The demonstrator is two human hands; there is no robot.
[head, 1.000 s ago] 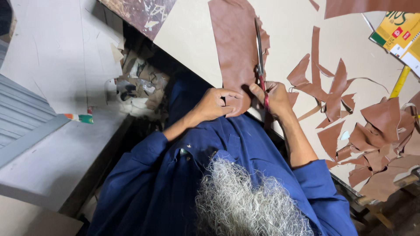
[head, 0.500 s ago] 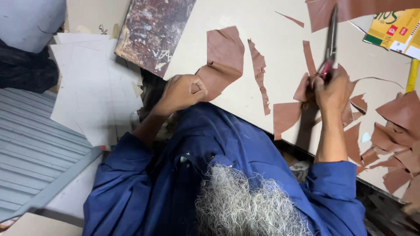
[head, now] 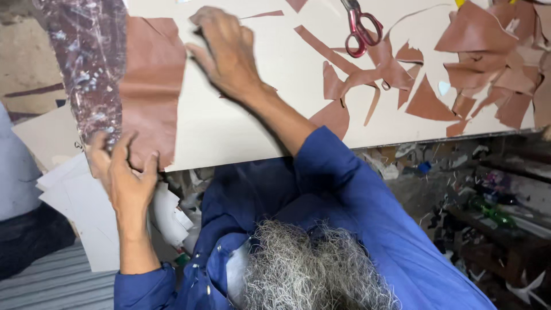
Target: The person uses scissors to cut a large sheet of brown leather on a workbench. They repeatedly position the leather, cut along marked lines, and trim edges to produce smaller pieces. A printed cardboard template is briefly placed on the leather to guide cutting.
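Note:
A large brown leather piece (head: 150, 86) lies at the left of the pale table (head: 229, 135), reaching its near edge. My left hand (head: 125, 179) grips the bottom edge of that piece, fingers curled over it at the table's rim. To the right of the piece, my right hand (head: 225, 53) rests on the table with fingers spread, fingertips close to the leather's right edge; it holds nothing. Red-handled scissors (head: 360, 27) lie on the table further right, apart from both hands.
Many brown leather scraps (head: 488, 69) are strewn over the table's right side. A dark stained board (head: 86, 69) borders the leather on the left. White paper sheets (head: 86, 218) hang below the table. Another person's clothing (head: 17, 195) shows at far left. Debris (head: 488, 212) litters the floor.
My right hand has let go of the scissors, which now lie on the table, and has moved left beside the large leather piece. My left hand has shifted to the piece's bottom edge.

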